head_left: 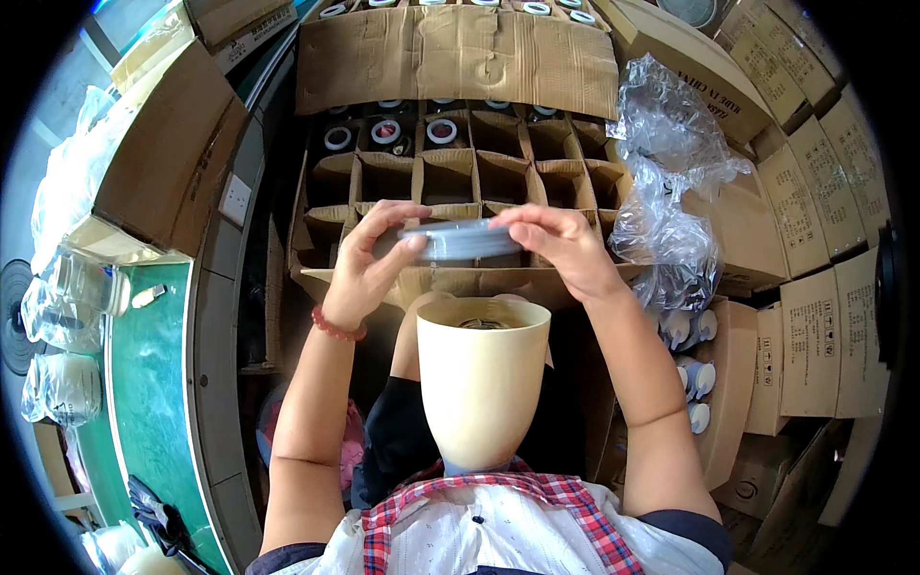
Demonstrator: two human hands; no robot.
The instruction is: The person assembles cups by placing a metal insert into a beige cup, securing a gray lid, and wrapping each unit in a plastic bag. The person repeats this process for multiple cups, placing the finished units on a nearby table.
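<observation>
My left hand [376, 251] grips one side of a flat round grey lid-like disc [465, 240], its thumb near the front rim. At the opposite edge, my right hand [561, 251] pinches it between thumb and fingers. Motion blurs the disc, so its details are unclear. Nearer to me, below the disc, a tall cream tapered container [484, 383] stands upright at my lap. Something dark and ring-like shows inside its mouth, too shaded to make out. Just beyond my hands is a divided cardboard box [446, 283], with several white-rimmed jars [442, 132] in its far compartments.
A cardboard flap [460, 62] covers part of the divided box. Crumpled clear plastic [666, 182] hangs over its right side. Stacked cartons [810, 316] line the right, beside an open box of grey-and-white items [704, 379]. A green-topped table [153, 383] runs along the left.
</observation>
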